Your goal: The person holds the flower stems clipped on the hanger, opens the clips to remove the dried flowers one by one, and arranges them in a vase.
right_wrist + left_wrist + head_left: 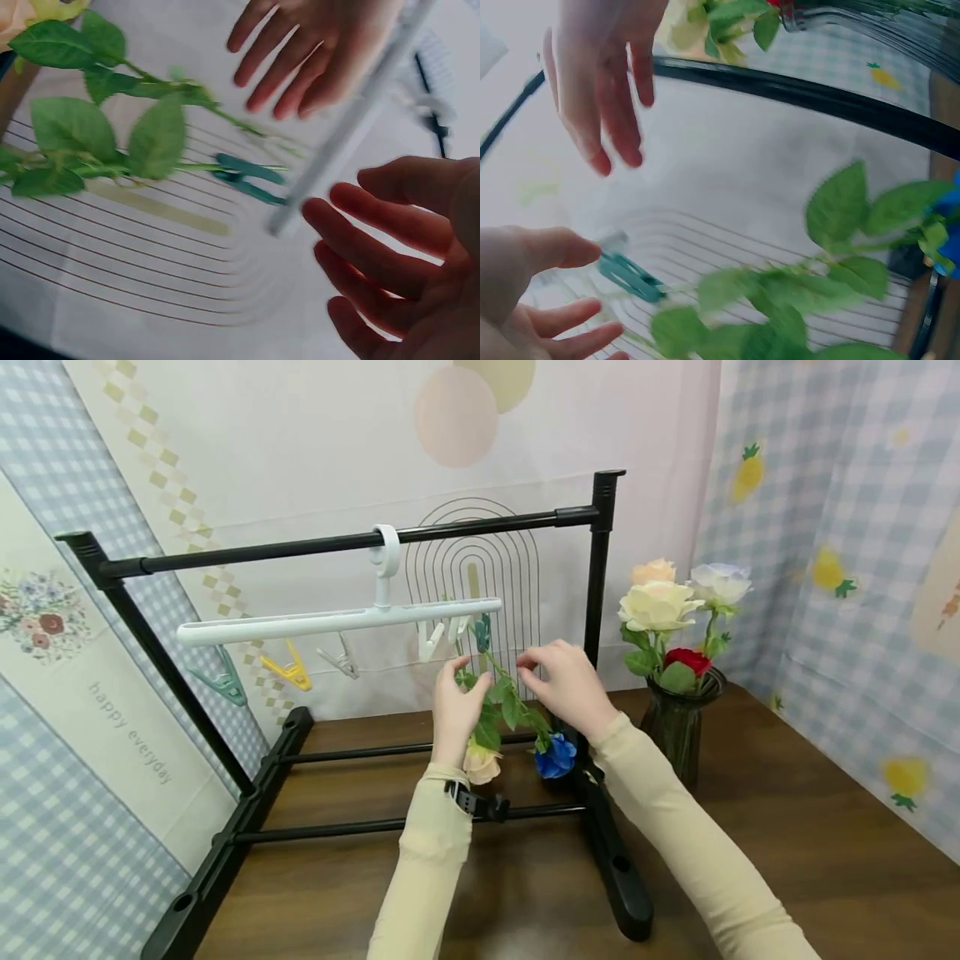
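Observation:
A white hanger [300,625] hangs by its hook from a black rack's top bar. Near its right end, a dark green clip [632,277] grips the stem of an upside-down blue rose [555,757]. Beside it, a peach rose [482,763] also hangs head down, its stem running up towards the white clips [430,642]. My left hand [459,710] is in front of the stems, fingers apart and holding nothing. To the right of the dark green clip, my right hand [405,255] hovers with loosely bent fingers, nothing between them.
Further left on the hanger are a green clip [225,678], a yellow clip [288,668] and a grey clip [341,657]. Right of the rack's post [597,577], a dark glass vase [671,735] holds several roses on the brown table [780,827].

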Available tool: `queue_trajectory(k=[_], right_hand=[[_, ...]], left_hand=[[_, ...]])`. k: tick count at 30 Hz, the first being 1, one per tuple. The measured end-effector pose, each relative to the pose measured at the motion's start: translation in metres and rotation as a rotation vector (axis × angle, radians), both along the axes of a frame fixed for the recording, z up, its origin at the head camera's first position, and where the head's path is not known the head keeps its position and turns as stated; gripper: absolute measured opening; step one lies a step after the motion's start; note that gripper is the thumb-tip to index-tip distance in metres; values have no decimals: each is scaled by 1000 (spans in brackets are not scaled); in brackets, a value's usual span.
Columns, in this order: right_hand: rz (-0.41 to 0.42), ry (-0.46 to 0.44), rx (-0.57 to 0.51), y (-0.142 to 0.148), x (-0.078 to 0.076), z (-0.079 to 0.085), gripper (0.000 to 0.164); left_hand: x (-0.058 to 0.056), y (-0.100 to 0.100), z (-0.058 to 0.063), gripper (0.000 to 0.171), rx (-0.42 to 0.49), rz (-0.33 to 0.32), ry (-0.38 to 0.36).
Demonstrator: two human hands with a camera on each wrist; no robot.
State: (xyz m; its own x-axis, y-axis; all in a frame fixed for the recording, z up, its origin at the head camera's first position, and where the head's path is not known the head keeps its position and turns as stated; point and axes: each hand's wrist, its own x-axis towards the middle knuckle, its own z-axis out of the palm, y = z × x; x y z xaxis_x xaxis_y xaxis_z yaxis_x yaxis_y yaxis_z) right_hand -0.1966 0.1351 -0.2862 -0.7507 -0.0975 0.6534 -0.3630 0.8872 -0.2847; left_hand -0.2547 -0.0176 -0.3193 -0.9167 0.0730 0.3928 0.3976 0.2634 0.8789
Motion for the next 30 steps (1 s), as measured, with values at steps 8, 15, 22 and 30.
queue_trajectory(k=[8, 15, 22, 30], right_hand=[[39, -147, -171, -20, -53, -1, 23], [-34, -180, -246, -44, -76, 4, 25], [-145, -217, -255, -56, -87, 7, 35], [-226, -177, -261, -58, -95, 10, 41]], left_hand=[[-25, -2, -20, 53, 90, 49, -69], [-43, -2, -16, 53, 128, 59, -125], [-49, 3, -16, 35, 153, 96, -109], [-48, 11, -14, 22, 109, 110, -28]])
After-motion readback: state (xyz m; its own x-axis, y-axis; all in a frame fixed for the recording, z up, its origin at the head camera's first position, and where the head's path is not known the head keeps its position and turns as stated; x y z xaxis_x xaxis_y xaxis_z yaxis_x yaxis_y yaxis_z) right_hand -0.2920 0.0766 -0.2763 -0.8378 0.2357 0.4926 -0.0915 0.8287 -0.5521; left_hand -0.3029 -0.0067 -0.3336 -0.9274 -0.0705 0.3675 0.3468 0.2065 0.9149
